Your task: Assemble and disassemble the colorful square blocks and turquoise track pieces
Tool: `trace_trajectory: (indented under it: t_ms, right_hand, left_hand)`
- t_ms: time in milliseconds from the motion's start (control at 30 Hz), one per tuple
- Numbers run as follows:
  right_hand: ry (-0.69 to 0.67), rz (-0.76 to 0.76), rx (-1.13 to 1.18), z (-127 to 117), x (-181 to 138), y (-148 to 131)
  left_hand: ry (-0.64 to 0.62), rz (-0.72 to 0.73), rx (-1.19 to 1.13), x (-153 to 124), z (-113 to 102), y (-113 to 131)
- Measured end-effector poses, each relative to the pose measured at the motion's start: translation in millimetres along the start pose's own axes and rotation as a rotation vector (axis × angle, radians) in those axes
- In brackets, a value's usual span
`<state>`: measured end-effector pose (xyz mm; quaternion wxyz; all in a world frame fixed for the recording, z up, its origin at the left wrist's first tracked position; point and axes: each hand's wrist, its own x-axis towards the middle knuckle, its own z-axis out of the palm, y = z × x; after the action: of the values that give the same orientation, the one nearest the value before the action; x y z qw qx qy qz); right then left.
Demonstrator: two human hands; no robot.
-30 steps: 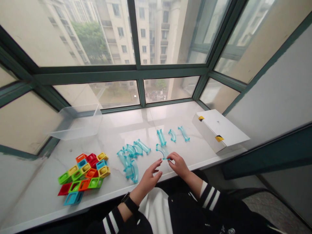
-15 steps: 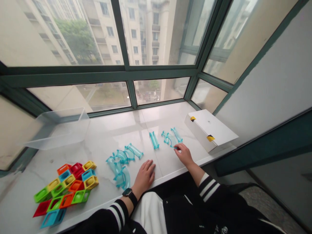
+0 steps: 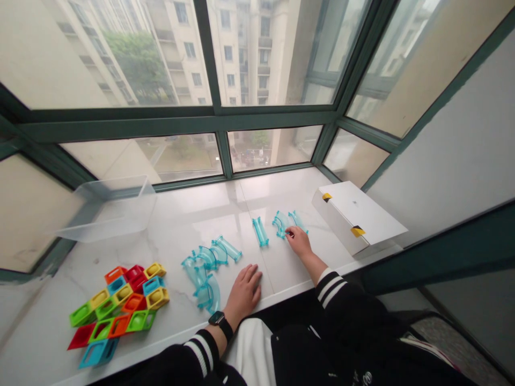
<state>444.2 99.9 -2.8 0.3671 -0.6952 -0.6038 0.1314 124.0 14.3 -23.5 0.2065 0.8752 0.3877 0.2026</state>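
Note:
My right hand (image 3: 298,242) has its fingertips pinched at the lower edge of a clear blue curved track piece (image 3: 282,219). The hand hides part of that piece. Just beyond the hand lies another blue track piece (image 3: 296,219), partly covered by it. A straight blue track piece (image 3: 260,231) rests by itself to the left. My left hand (image 3: 244,289) lies flat, palm down, near the table's front edge, fingers stretched out and holding nothing. Left of it is a cluster of several blue track pieces (image 3: 208,260), straight and curved.
Several coloured hollow plastic blocks (image 3: 120,310) lie grouped at the front left of the white marble-like surface (image 3: 173,214). A clear plastic bin (image 3: 116,228) stands behind them. On the right is a white box (image 3: 358,212) with yellow-black tabs. Windows border the back.
My right hand has moved slightly away from me and left, with the curved track piece shifting closer to its neighbour. My left hand stays put. The view has shifted a little.

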Motion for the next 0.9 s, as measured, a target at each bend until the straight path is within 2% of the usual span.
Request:
trace_trajectory:
  t_ms: [400, 900]
  right_hand:
    - [-0.038, 0.028, -0.022, 17, 5, 6]
    - [-0.037, 0.017, -0.044, 24, 4, 10]
  left_hand:
    - [-0.002, -0.003, -0.01, 0, -1, 1]
    - [0.0, -0.006, -0.017, 0, -1, 2]
